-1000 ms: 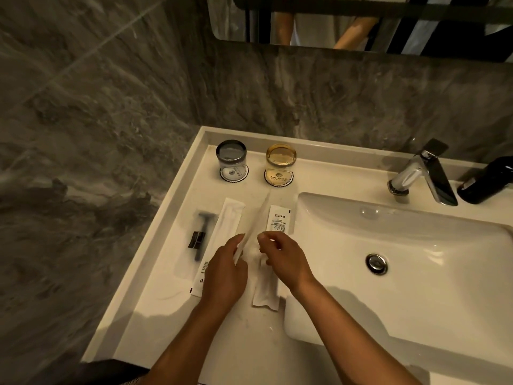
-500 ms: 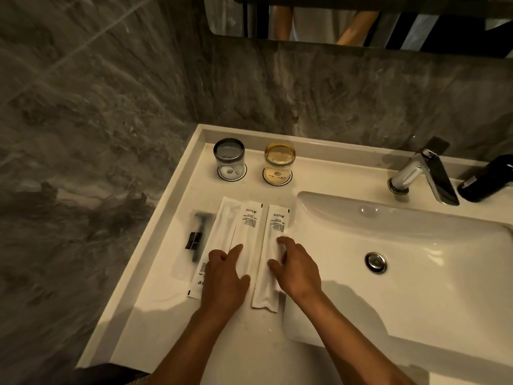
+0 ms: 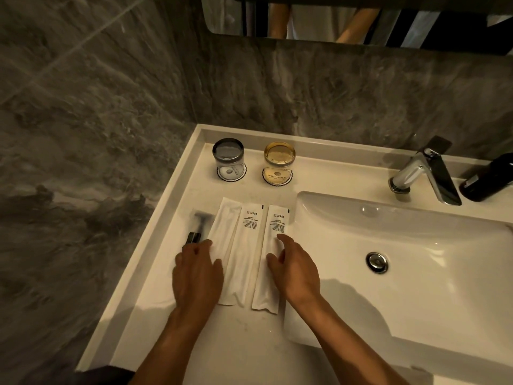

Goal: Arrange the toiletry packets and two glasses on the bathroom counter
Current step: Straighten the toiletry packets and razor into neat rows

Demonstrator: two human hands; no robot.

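Observation:
Three long white packets lie side by side on the white counter [image 3: 177,315]: a plain left packet [image 3: 224,226], a printed middle packet [image 3: 244,251] and a printed right packet [image 3: 273,229]. A clear razor packet [image 3: 197,226] lies left of them. My left hand [image 3: 197,276] rests flat over the near ends of the razor packet and left packet, fingers spread. My right hand [image 3: 294,270] lies on the right packet with fingers loosely apart. At the back stand a grey glass [image 3: 228,158] and an amber glass [image 3: 279,162], both upside down on round coasters.
The sink basin [image 3: 416,245] with its drain [image 3: 376,262] lies right of the packets. A chrome faucet [image 3: 424,173] and a dark bottle [image 3: 488,176] stand at the back right. Marble walls close in the left and back, with a mirror above.
A second ago both hands held the middle packet up; it now lies flat between the others. My left hand has since slid left onto the razor packet and left packet.

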